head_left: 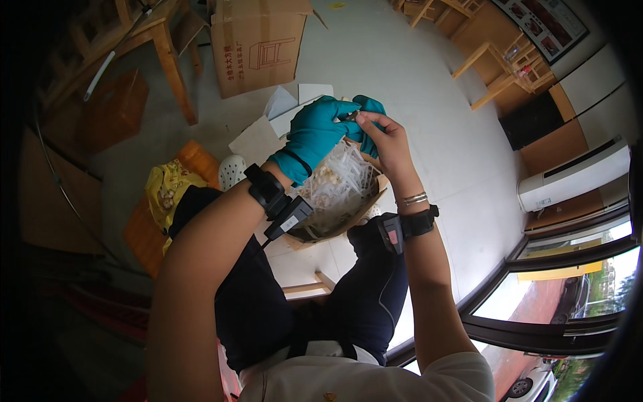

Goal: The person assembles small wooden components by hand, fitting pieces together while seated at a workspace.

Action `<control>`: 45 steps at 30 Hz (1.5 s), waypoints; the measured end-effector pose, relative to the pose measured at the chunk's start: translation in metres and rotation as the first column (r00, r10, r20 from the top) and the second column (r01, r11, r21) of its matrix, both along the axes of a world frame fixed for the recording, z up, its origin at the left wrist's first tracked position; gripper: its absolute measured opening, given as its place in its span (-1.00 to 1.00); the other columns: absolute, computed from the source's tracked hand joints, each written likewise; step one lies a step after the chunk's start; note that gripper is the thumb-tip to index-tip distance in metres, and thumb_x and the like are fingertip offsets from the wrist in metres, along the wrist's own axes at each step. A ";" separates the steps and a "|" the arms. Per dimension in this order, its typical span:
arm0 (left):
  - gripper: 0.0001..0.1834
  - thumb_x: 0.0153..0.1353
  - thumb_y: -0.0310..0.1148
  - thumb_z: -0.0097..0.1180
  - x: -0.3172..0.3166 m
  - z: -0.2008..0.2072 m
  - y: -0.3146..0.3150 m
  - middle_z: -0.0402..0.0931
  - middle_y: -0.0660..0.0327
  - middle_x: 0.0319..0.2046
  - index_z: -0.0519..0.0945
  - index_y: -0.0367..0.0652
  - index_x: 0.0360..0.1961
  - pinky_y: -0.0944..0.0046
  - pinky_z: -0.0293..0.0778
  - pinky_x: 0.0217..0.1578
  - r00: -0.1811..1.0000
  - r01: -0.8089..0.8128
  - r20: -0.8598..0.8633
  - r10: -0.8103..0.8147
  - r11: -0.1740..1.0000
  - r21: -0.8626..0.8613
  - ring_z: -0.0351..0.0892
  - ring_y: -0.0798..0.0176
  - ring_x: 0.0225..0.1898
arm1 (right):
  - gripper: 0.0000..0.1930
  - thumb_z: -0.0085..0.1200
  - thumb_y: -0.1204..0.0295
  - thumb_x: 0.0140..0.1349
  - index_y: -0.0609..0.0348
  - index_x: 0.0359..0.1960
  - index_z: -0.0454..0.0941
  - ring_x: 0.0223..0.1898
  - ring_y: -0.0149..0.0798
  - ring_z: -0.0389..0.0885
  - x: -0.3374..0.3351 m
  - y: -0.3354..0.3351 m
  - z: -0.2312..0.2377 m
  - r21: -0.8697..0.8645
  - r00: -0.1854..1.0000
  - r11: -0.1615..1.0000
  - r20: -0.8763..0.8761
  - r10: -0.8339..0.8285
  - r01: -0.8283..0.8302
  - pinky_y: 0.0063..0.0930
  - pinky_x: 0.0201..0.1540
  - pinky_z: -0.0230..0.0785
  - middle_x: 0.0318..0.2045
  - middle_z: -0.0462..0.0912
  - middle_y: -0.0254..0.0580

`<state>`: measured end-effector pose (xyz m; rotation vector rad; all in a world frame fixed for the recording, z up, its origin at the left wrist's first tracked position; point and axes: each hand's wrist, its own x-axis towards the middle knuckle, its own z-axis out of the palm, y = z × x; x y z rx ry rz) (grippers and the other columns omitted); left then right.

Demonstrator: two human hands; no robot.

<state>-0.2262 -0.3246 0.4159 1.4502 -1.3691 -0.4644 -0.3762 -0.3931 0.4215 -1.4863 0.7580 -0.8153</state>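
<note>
- what's going on up there, over the box?
- close finger work, i'd say. the right hand (382, 132), bare, has its grip closed on a small dark thing (352, 116), pinched between thumb and finger. the left hand (315, 127) wears a teal glove and sits right beside it.
- is the left grip holding it too?
- can't tell; the fingertips crowd together. there's more teal behind the right hand, perhaps a loose glove.
- and the next move?
- to my eye it calls for a firm pinch and both hands kept close, since a thing that small could slip.
- slip into what?
- the open cardboard box (382, 185) below, full of white shredded paper (341, 175).
- no tabletop under it?
- no, it's between the knees, above a pale tiled floor (462, 181). a big carton (261, 50) stands ahead, wooden furniture (174, 77) to the left, windows to the right.
</note>
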 end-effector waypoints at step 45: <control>-0.72 0.11 -0.43 0.20 -0.012 -0.014 -0.021 0.51 0.23 -0.30 0.59 -0.07 -0.11 0.36 0.49 -0.32 0.998 -0.035 -0.066 0.022 0.979 -0.203 0.53 0.31 -0.34 | -0.82 0.17 0.40 0.16 0.28 -0.32 0.64 -0.53 -0.59 0.46 0.006 0.003 0.008 -0.216 0.979 0.955 0.060 -0.197 0.205 -0.71 -0.48 0.33 -0.52 0.59 -0.37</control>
